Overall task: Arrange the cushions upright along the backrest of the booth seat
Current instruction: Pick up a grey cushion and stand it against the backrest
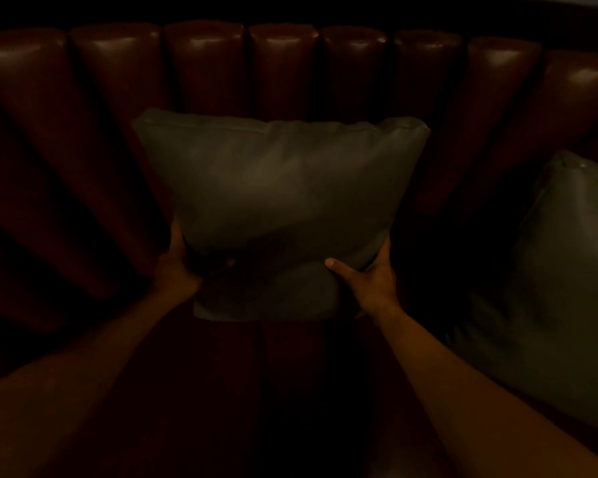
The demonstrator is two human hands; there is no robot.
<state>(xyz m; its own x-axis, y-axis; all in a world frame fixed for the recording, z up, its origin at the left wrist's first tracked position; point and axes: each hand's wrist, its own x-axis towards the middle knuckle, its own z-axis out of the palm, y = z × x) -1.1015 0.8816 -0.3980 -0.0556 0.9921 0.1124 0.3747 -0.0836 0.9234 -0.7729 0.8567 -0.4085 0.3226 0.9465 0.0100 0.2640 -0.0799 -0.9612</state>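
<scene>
Middle cushion (283, 188) stood upright against the backrest (204, 63), gripped at its lower corners by left hand (175, 267) and right hand (370, 281), fingers curled around it. Second cushion (549, 288) leaning at the seat's right end, apparently unsettled.
</scene>
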